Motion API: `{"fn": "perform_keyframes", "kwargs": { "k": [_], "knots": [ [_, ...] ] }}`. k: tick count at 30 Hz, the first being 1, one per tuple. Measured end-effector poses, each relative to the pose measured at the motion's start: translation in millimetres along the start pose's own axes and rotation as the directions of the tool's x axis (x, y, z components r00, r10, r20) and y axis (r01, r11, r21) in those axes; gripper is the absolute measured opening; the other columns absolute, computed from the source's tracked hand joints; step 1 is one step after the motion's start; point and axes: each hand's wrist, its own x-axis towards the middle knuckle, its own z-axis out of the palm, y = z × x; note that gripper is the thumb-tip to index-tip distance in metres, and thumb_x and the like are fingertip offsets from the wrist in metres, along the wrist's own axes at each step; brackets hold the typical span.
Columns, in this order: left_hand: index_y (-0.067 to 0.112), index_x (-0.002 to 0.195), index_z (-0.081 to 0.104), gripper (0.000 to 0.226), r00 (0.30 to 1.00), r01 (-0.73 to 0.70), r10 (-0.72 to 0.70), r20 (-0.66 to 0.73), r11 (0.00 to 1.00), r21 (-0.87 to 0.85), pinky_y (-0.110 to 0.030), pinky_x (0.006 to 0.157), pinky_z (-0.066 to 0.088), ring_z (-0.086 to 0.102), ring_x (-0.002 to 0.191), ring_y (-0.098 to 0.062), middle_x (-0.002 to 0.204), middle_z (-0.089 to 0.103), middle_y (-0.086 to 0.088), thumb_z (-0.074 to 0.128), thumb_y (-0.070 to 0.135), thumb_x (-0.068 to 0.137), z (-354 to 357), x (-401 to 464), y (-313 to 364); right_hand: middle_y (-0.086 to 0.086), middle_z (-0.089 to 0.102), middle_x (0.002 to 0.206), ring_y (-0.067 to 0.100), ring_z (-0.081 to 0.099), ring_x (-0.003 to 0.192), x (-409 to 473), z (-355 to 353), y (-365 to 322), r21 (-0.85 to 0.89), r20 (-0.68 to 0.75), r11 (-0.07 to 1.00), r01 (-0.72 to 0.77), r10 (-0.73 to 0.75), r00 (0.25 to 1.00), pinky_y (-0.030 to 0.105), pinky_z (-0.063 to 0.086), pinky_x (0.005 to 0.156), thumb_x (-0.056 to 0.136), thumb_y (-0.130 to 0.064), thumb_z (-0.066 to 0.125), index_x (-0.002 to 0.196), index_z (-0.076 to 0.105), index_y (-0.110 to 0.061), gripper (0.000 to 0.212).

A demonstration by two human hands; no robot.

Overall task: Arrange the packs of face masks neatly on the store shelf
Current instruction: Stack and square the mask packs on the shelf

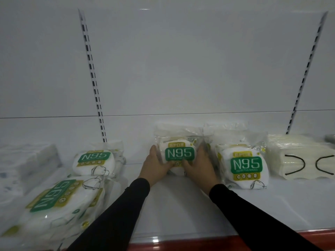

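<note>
A clear pack of white masks with a green N95 label (179, 153) stands upright at the middle of the white shelf (181, 205). My left hand (156, 164) grips its left side and my right hand (198, 166) grips its right side, thumbs on the front. Just right of it a second N95 pack (244, 165) stands upright with more packs behind. On the left, an N95 pack (94, 161) lies turned upside down, and a loose pile of N95 packs (54, 201) lies tilted near the front left.
A pack of cream masks with black ear loops (304, 158) sits at the far right. A pale wrapped bundle (23, 163) lies at the far left. Slotted uprights (94, 84) run up the white back wall. The shelf's red front edge (235, 240) is near me.
</note>
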Motion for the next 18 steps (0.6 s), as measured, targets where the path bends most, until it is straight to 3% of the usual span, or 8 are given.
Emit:
{"fn": "perform_keyframes", "kwargs": {
  "k": [2, 5, 7, 10, 15, 17, 18],
  "knots": [
    [0.023, 0.114, 0.03, 0.049, 1.0, 0.031, -0.031, -0.004, 0.999, 0.042, -0.01, 0.052, 0.034, 0.043, 0.078, -0.003, 0.087, 0.039, 0.015, 0.071, 0.027, 0.088, -7, -3, 3, 0.018, 0.028, 0.154, 0.031, 0.031, 0.142, -10, -2, -8, -0.091, -0.011, 0.996, 0.022, -0.023, 1.0, 0.036, 0.033, 0.111, 0.09, -0.028, 0.063, 0.154, 0.007, -0.001, 0.089],
    [0.013, 0.127, 0.04, 0.045, 0.999, 0.039, -0.035, -0.033, 0.991, 0.127, -0.018, 0.061, 0.036, 0.048, 0.086, -0.01, 0.103, 0.046, 0.001, 0.064, 0.028, 0.092, -20, -8, 16, 0.02, 0.01, 0.161, 0.03, 0.011, 0.149, -22, -2, -19, -0.221, -0.053, 0.972, 0.077, -0.091, 0.994, 0.035, 0.017, 0.119, 0.093, -0.035, 0.059, 0.154, 0.003, 0.001, 0.09],
    [0.005, 0.139, 0.039, 0.055, 0.999, 0.021, -0.011, -0.046, 0.979, 0.205, -0.025, 0.079, 0.039, 0.053, 0.107, -0.024, 0.121, 0.054, -0.011, 0.06, 0.03, 0.095, -33, -13, 26, 0.017, 0.019, 0.157, 0.03, 0.022, 0.145, -30, -3, -31, -0.217, -0.03, 0.964, 0.152, -0.162, 0.986, 0.035, 0.025, 0.116, 0.094, -0.035, 0.057, 0.153, 0.013, -0.002, 0.081],
    [0.01, 0.148, 0.034, 0.064, 0.998, -0.003, 0.018, -0.057, 0.965, 0.262, -0.03, 0.097, 0.038, 0.048, 0.129, -0.027, 0.143, 0.049, -0.013, 0.058, 0.037, 0.095, -65, -21, 37, 0.009, 0.043, 0.141, 0.024, 0.044, 0.129, -38, 2, -45, -0.156, 0.097, 0.953, 0.258, -0.245, 0.965, 0.031, 0.038, 0.102, 0.096, -0.035, 0.057, 0.144, 0.036, -0.008, 0.059],
    [0.018, 0.146, 0.041, 0.058, 0.991, 0.066, -0.012, -0.136, 0.913, 0.402, -0.028, 0.094, 0.038, 0.051, 0.126, -0.025, 0.141, 0.052, -0.01, 0.054, 0.045, 0.096, -147, -50, 34, 0.008, 0.052, 0.139, 0.02, 0.05, 0.126, -49, 39, -70, -0.023, 0.312, 0.964, 0.265, -0.245, 0.918, 0.033, 0.04, 0.106, 0.095, -0.048, 0.055, 0.143, 0.044, -0.011, 0.062],
    [0.017, 0.145, 0.042, 0.057, 0.983, 0.156, -0.08, -0.162, 0.827, 0.54, -0.03, 0.096, 0.039, 0.05, 0.127, -0.026, 0.143, 0.051, -0.01, 0.053, 0.045, 0.096, -180, -66, 22, 0.005, 0.06, 0.127, 0.019, 0.058, 0.114, -57, 56, -82, -0.007, 0.399, 0.963, 0.269, -0.244, 0.884, 0.032, 0.045, 0.098, 0.095, -0.052, 0.052, 0.133, 0.055, -0.01, 0.057],
    [0.016, 0.144, 0.041, 0.058, 0.976, 0.21, -0.129, -0.174, 0.757, 0.618, -0.031, 0.098, 0.038, 0.048, 0.129, -0.027, 0.145, 0.05, -0.01, 0.052, 0.046, 0.096, -195, -74, 15, 0.004, 0.064, 0.113, 0.018, 0.061, 0.102, -61, 65, -87, -0.024, 0.436, 0.957, 0.288, -0.249, 0.865, 0.031, 0.046, 0.091, 0.095, -0.055, 0.05, 0.117, 0.063, -0.009, 0.054]
  ]
}}
